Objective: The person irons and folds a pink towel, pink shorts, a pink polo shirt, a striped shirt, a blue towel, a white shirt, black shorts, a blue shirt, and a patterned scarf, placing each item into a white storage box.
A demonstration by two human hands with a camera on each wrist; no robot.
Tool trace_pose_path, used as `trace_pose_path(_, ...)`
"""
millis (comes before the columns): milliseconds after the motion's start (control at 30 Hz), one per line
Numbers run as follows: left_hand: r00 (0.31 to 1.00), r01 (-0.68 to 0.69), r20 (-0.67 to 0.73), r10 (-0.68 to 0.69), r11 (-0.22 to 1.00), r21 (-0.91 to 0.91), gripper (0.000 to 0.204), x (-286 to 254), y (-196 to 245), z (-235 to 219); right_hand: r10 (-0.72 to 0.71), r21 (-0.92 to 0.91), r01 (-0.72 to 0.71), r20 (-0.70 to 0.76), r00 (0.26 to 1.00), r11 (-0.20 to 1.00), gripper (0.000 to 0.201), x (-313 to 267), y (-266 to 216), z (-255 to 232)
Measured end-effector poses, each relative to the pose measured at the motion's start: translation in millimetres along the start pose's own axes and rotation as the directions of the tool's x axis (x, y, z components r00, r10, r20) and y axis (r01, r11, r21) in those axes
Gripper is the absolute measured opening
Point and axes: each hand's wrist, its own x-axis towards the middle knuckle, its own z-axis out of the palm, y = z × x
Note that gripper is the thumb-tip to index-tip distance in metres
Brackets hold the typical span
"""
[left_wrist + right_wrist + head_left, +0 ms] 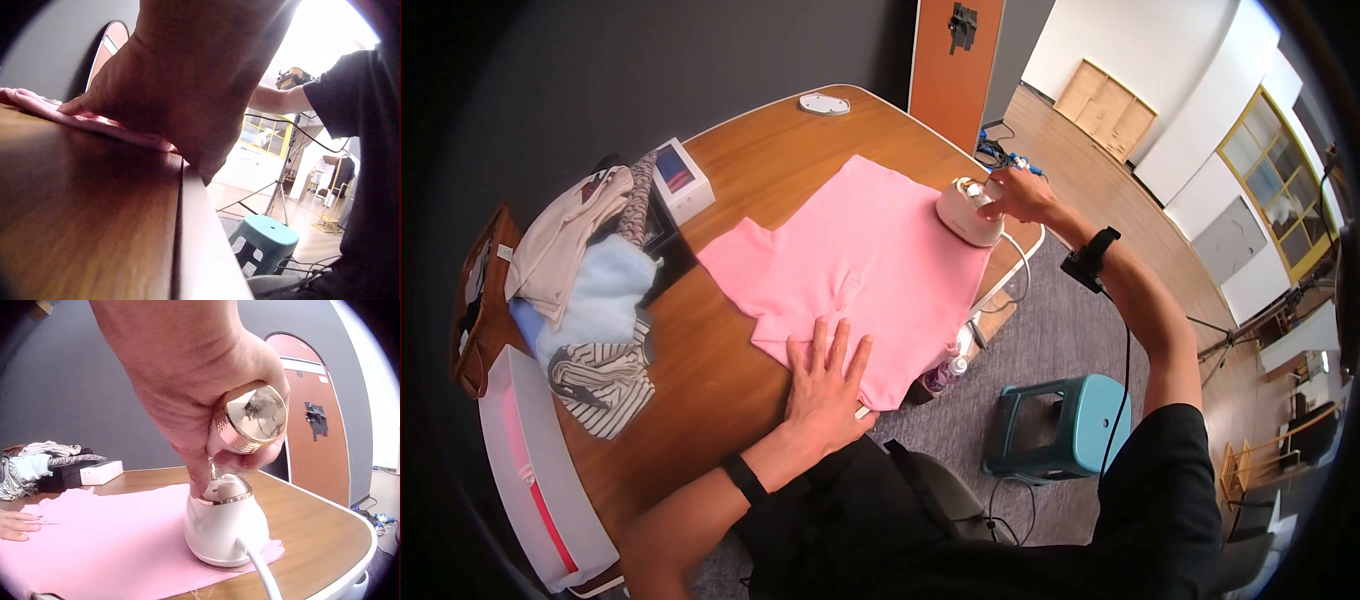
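A pink T-shirt (pixel 870 250) lies spread over the wooden table (pixel 770 110), its lower part at the edge near the body. On the shirt's far right part stands a small white iron (pixel 220 530) with gold trim and a white cord. My right hand (pixel 1022 196) grips its handle, fingers curled round it; in the right wrist view the gold end cap pokes out of the grip. The soleplate faces down onto the fabric. My left hand (pixel 828 400) rests on the shirt near the table edge, fingers spread and straight across the cloth.
Folded clothes (pixel 600 290) are piled on the left beside a brown basket (pixel 475 300), a translucent bin (pixel 550 480) and a white box (pixel 684 180). A white pad (pixel 824 104) lies at the back. Below the right edge are a bottle (pixel 945 374) and a teal stool (pixel 1090 425).
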Motion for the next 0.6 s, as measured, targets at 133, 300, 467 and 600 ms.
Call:
trace_pose_path(133, 1.000, -0.001, 0.008, 0.001, 1.000, -0.011, 0.106, 0.3, -1.7, -0.6, 0.045, -0.062, -0.048, -0.047, 0.998, 0.997, 0.049, 24.8, 26.4, 3.6)
trace_pose_path(300, 1.000, -0.001, 0.008, 0.001, 1.000, -0.031, 0.107, 4.3, -4.5, -0.1, -0.074, -0.330, -0.011, -0.244, 0.967, 0.944, 0.048, 50.6, 57.3, 5.2)
trace_pose_path(467, 1.000, -0.016, 0.008, 0.016, 0.998, -0.065, 0.111, 13.4, -11.4, 0.2, 0.013, -0.142, -0.048, -0.235, 0.972, 0.989, 0.058, 28.7, 49.1, -9.5)
trace_pose_path(600, 0.999, -0.024, 0.040, 0.027, 0.997, -0.079, 0.113, 15.9, -13.8, -3.2, -0.073, -0.178, 0.045, -0.152, 0.986, 0.983, 0.055, -14.1, 24.4, -8.2)
